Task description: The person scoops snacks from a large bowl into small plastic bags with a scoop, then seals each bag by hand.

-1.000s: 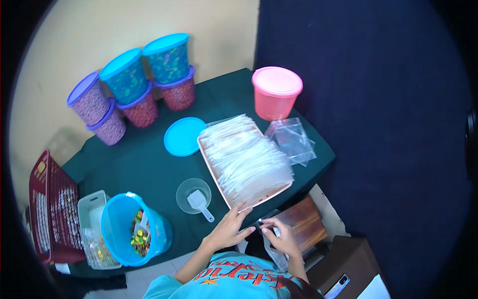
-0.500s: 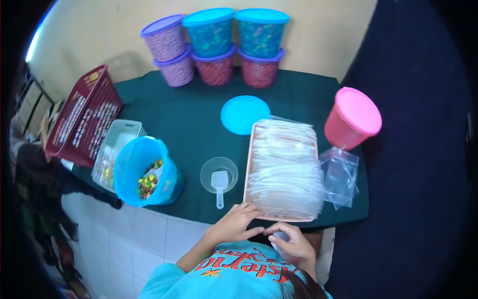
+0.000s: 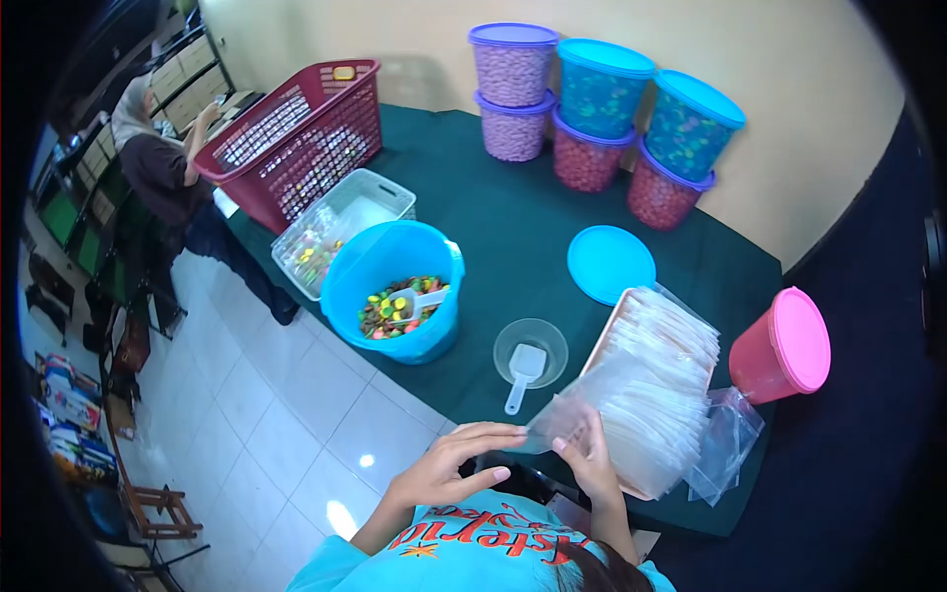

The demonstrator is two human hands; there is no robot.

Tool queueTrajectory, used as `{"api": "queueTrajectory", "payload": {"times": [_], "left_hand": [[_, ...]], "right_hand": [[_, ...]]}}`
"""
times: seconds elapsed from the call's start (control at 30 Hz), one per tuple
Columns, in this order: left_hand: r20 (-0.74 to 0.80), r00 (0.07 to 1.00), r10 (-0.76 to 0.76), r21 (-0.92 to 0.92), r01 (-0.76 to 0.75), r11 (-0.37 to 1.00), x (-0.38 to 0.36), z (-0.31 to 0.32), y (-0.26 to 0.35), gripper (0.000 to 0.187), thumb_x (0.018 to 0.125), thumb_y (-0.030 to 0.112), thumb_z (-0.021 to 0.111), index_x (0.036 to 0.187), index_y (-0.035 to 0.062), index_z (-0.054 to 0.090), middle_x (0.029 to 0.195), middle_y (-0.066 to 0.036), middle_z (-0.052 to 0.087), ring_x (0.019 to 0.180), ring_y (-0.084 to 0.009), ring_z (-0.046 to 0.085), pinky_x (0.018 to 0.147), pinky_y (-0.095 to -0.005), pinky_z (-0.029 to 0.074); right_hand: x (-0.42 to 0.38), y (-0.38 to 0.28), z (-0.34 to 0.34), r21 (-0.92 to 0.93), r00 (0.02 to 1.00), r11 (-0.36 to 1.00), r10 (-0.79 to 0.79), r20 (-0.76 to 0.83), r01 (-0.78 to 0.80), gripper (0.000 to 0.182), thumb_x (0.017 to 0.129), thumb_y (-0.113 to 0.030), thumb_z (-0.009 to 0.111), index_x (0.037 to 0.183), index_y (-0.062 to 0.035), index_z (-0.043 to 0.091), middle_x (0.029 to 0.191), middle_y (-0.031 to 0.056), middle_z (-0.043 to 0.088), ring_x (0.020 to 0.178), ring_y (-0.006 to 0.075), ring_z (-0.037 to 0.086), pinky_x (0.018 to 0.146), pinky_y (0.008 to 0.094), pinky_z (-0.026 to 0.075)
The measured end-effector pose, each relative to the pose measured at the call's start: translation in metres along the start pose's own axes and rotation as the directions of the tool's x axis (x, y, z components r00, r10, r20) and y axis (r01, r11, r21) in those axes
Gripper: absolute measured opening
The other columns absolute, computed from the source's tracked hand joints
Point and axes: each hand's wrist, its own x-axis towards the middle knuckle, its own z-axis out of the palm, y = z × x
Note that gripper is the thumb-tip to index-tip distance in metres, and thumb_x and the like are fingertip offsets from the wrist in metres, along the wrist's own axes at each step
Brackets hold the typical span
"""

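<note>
My right hand (image 3: pixel 590 456) pinches a clear plastic bag (image 3: pixel 560 416) between thumb and fingers, close in front of the tray. My left hand (image 3: pixel 456 466) has its fingers stretched out, the fingertips right at the bag's left edge. Beside them, a pink-rimmed tray (image 3: pixel 599 347) is packed with a row of whitish plastic sachets (image 3: pixel 656 380). A small clear bowl (image 3: pixel 505 340) stands left of the tray, with a white scoop (image 3: pixel 527 367) resting across it. Farther left, a blue tub (image 3: pixel 395 247) holds colourful wrapped candies (image 3: pixel 380 314) and another scoop (image 3: pixel 419 304).
A blue lid (image 3: pixel 612 264) lies behind the tray. Pink (image 3: pixel 760 345) and stacked lidded tubs (image 3: pixel 602 89) stand right and at the back. Clear bags (image 3: pixel 728 444) lie right of the tray. A clear basket (image 3: pixel 385 192) and a maroon basket (image 3: pixel 296 158) stand left, near a person (image 3: pixel 173 178).
The view has swung left, showing more floor and the person. My right hand has brought the plastic bag up from near my lap, and my left hand has moved off the tray's edge.
</note>
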Motion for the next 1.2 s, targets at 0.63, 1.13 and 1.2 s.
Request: {"api": "queueTrajectory", "payload": {"times": [0.63,1.13,1.2], "left_hand": [[0.046,0.999,0.002,-0.776,0.035,0.630,-0.109,-0.141,-0.074,0.102,0.073,0.077,0.013,0.136,-0.0022,0.013,0.140,-0.022,0.018,0.129,-0.0320,0.021,0.104,-0.0473,0.013],[0.026,0.998,-0.054,-0.814,0.053,0.579,-0.122,-0.217,-0.097,0.102,0.070,0.074,0.030,0.137,0.0000,0.008,0.136,-0.025,0.024,0.125,-0.0334,0.029,0.103,-0.0455,0.017],[-0.032,0.998,-0.061,-0.730,0.018,0.683,-0.117,-0.225,-0.094,0.101,0.071,0.073,0.030,0.137,-0.0002,0.006,0.134,-0.025,0.027,0.124,-0.0331,0.030,0.103,-0.0460,0.015]], "right_hand": [[0.008,0.097,0.218,0.018,0.910,0.982,0.167,0.379,-0.187,0.014,0.087,-0.007,0.048,0.100,-0.0018,0.044,0.086,0.0078,0.058,0.083,0.0116,0.054,0.076,0.0261,0.042],[0.046,0.081,0.276,-0.657,0.915,0.740,0.153,0.374,0.145,0.024,0.079,-0.015,0.060,0.096,0.0000,0.051,0.080,0.0113,0.060,0.075,0.0196,0.059,0.068,0.0300,0.046],[0.058,0.056,0.280,-0.696,0.960,0.672,-0.087,0.268,0.255,0.026,0.073,-0.013,0.064,0.094,-0.0016,0.055,0.080,0.0108,0.060,0.074,0.0233,0.058,0.068,0.0334,0.045]]}}
